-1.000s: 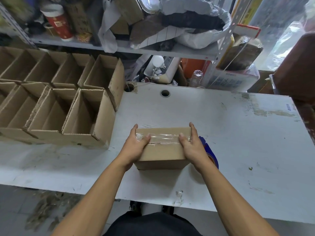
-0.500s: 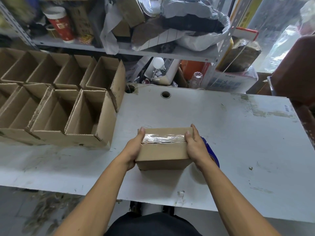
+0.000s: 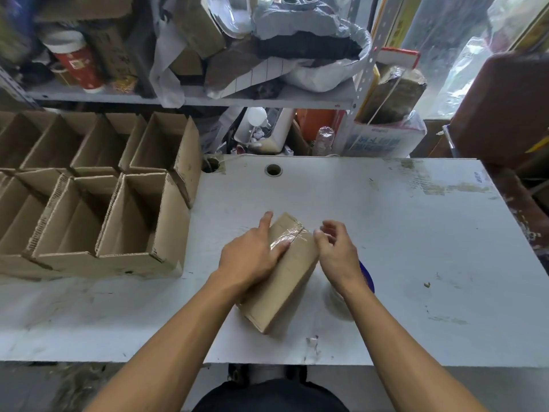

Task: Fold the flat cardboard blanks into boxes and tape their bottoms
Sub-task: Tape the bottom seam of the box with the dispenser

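A small cardboard box [image 3: 282, 281] lies on the white table [image 3: 401, 233], turned at an angle, its taped bottom facing up with clear tape across the far end. My left hand [image 3: 252, 254] lies on its left side, thumb pressing on the tape. My right hand [image 3: 335, 251] hovers just off the box's right edge, fingers loosely curled, holding nothing. A blue tape dispenser [image 3: 367, 278] with a clear tape roll [image 3: 338, 301] lies under my right wrist, mostly hidden.
Several folded open boxes [image 3: 139, 221] stand in two rows on the table's left. A cluttered metal shelf [image 3: 208, 96] runs behind the table. Two cable holes [image 3: 273, 170] sit near the far edge. A brown chair [image 3: 505, 108] stands at the right.
The box has turned from square-on to slanted, its taped end swinging away to the right. My right hand has let go and lifted off; my left hand has slid onto the top.
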